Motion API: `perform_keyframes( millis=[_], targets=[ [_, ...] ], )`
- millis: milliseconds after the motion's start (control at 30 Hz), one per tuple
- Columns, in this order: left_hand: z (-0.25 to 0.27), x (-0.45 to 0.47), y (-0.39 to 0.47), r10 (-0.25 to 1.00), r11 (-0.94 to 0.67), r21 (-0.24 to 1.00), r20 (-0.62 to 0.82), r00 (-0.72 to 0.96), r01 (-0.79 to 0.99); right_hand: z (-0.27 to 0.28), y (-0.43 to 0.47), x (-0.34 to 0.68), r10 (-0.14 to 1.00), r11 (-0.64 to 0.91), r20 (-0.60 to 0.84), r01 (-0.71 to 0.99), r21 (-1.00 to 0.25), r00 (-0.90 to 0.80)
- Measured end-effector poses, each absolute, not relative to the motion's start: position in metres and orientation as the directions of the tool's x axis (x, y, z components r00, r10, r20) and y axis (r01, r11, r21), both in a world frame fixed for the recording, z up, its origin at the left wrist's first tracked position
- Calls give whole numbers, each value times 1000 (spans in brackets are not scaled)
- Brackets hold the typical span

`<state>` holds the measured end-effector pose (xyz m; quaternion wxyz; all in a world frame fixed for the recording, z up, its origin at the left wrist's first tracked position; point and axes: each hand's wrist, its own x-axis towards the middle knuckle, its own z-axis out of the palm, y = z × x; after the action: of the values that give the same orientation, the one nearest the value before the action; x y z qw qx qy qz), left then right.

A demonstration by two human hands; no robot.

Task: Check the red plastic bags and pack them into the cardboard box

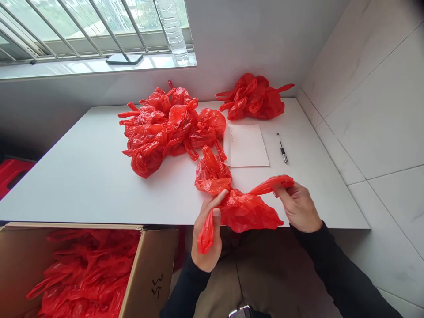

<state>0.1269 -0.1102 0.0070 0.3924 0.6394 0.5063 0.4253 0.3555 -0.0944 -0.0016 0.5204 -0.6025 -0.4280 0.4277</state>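
A red plastic bag (249, 213) stretches between my two hands at the table's front edge. My left hand (206, 245) grips its left side, with one loop of the bag hanging over the palm and the index finger extended along it. Out to the right, my right hand (300, 207) pinches the end of a pulled-out handle. A crumpled red bag (213, 170) lies just beyond my left fingers, touching or nearly touching the held one. What is inside the held bag, if anything, cannot be made out.
Bunched red bags (159, 132) cover the table's (82, 176) back middle; another heap (253, 97) sits back right. A notebook (248, 145) and pen (282, 149) lie nearby. A cardboard box (159, 265) of red bags stands front left. The sill holds a bottle (175, 35) and phone (124, 59).
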Motion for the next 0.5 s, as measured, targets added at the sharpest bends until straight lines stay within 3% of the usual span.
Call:
perform_keyframes(
  millis=[133, 267, 367, 500],
  targets=[
    [2, 118, -115, 963, -268, 862, 242, 116, 431, -3, -103, 360, 946, -20, 18, 115, -993, 323],
    [-4, 122, -109, 776, -625, 608, 415, 474, 490, -4, -118, 339, 934, 53, 139, 259, -964, 328],
    [-15, 132, -107, 670, -729, 470, 338, 661, 498, -20, -135, 324, 947, 198, 289, 450, -871, 143],
    [-27, 140, -117, 690, -720, 337, 253, 678, 607, -53, -153, 327, 926, 309, 378, 619, -722, -21]
  ],
)
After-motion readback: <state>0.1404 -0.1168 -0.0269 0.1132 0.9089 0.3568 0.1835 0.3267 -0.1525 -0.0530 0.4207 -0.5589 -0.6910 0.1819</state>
